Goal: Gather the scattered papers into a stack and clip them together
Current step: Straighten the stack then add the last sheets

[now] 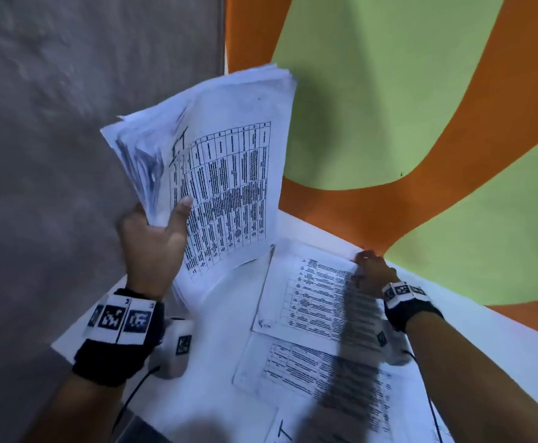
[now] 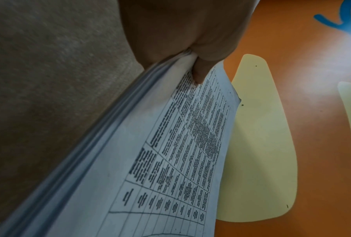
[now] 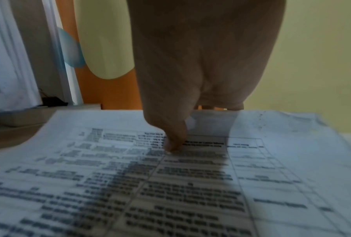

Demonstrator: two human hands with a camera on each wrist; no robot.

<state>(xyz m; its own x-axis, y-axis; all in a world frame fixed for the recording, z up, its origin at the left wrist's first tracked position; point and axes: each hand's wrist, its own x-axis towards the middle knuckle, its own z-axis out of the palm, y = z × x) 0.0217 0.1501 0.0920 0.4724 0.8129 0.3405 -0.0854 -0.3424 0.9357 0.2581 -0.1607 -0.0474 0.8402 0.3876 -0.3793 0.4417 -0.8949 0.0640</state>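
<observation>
My left hand (image 1: 162,215) grips a thick stack of printed papers (image 1: 226,174) by its lower left edge and holds it upright above the table, thumb on the front page. The left wrist view shows the stack (image 2: 130,160) pinched in my left hand (image 2: 193,59). My right hand (image 1: 368,263) is at the far edge of a loose sheet (image 1: 309,298) lying on the table. In the right wrist view my right hand (image 3: 197,126) has its thumb on top of that sheet (image 3: 170,192) and its fingers curled over the sheet's far edge. A small black object, perhaps a binder clip (image 3: 53,101), lies by the wall.
More loose printed sheets (image 1: 302,372) lie on the white table (image 1: 216,394), nearer to me. An orange and green wall (image 1: 421,91) stands right behind the table, with a grey wall (image 1: 69,123) to the left. A white wrist camera unit (image 1: 178,346) hangs under my left wrist.
</observation>
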